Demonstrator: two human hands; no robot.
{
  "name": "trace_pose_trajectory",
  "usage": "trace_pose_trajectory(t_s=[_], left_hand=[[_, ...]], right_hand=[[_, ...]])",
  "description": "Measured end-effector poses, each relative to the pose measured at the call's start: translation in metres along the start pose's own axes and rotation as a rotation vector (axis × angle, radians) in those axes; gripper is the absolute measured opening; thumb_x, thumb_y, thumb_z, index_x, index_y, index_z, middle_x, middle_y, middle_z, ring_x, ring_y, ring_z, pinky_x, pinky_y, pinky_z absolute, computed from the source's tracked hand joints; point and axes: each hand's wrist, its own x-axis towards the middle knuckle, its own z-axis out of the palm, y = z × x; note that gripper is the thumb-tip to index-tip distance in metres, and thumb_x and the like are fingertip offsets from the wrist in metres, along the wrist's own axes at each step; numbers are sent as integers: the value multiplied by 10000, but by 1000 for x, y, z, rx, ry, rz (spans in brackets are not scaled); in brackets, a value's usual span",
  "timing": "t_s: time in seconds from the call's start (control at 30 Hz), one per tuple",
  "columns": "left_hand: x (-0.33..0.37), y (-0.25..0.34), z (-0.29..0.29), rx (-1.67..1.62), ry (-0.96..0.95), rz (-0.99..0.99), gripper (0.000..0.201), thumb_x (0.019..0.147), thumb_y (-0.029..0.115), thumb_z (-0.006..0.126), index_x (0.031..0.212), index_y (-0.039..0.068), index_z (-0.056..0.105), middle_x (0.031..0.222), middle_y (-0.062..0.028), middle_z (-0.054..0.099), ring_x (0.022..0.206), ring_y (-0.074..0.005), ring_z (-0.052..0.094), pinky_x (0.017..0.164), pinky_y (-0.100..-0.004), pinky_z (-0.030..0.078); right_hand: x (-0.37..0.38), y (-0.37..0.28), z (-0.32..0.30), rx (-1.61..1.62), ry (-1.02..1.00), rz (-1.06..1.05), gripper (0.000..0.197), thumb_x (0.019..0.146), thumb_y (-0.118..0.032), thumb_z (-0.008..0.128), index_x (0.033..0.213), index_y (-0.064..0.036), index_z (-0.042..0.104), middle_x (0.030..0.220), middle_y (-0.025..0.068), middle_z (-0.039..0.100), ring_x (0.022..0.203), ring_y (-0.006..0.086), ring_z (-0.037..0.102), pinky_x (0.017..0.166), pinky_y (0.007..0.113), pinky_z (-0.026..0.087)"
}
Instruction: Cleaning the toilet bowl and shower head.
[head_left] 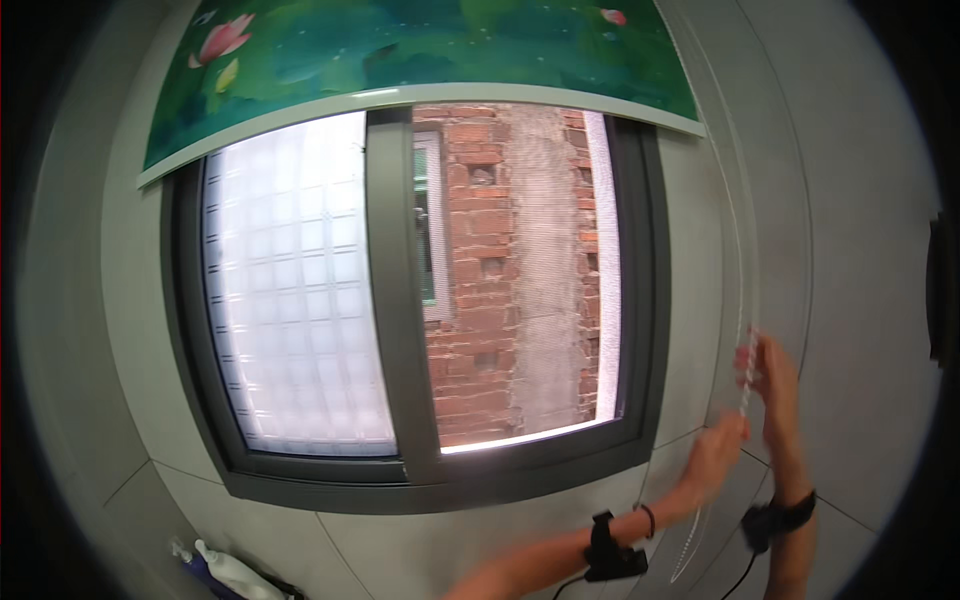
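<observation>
Left hand (718, 448) clenched on a white beaded chain (747, 393), right hand (772, 375) curled against it just above, though blur hides whether that grip is tight. The thin strand's long axis runs upright between them, its loop hanging below. Leftward stand a dark-framed window (391, 300), one pane frosted in squares, rough red brick (478, 230) beyond, and a smooth green lotus-print blind (420, 45) above.

Head-worn fisheye view — a single wide angle
From the wearer's head, facing a nearby sliding window (392, 300) — left hand (712, 452) and right hand (774, 372) framed lower right.
</observation>
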Motion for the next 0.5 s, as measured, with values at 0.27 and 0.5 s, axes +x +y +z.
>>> trace_pose_trajectory(t_s=[0.27,0.5], left_hand=[[-71,-35,-34,387,-409,-131,356,960,287,385,1142,0,489,902,-48,529,832,-157,502,773,-287,405],[2,62,-88,259,-204,229,499,952,312,408,1296,-42,337,1066,-129,539,963,-174,522,857,-286,422]], right_hand=[[47,-25,24,310,57,-4,269,938,-296,461,993,-63,582,567,-76,361,429,20,242,368,186,199],[-122,48,50,-469,146,-395,203,903,-67,412,813,14,575,621,73,508,468,139,419,438,282,297]])
